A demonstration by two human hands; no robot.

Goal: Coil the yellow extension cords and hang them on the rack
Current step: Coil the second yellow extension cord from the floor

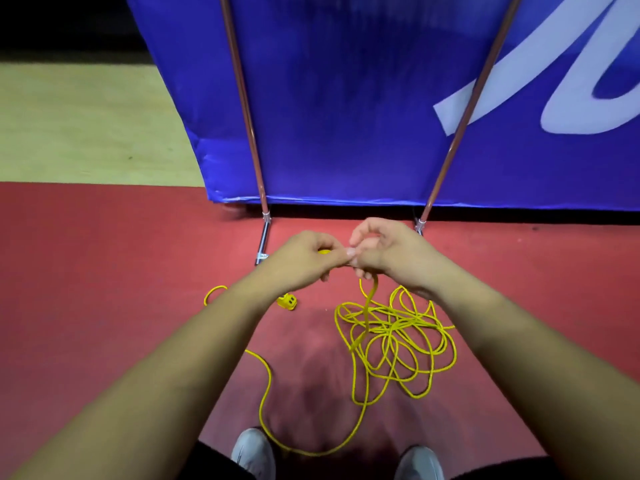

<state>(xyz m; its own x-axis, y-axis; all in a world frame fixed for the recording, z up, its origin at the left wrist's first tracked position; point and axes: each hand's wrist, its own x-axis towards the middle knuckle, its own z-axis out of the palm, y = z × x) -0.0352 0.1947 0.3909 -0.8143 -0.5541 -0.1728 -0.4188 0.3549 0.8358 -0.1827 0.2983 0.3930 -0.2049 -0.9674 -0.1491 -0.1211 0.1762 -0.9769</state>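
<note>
Shiny metal rack point(242, 98) – matt floor point(104, 271)

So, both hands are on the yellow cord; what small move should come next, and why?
Probably slide the right hand along the yellow extension cord to draw up a first loop: the left hand holds it too, while most lies tangled on the red floor.

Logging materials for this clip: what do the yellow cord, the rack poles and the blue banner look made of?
Yellow cord: likely rubber or plastic jacket, matte, flexing into loose loops. Rack poles: metal tubing, polished, with bright glints along them. Blue banner: perhaps vinyl or coated fabric, slight sheen, creased near its left edge.
</note>
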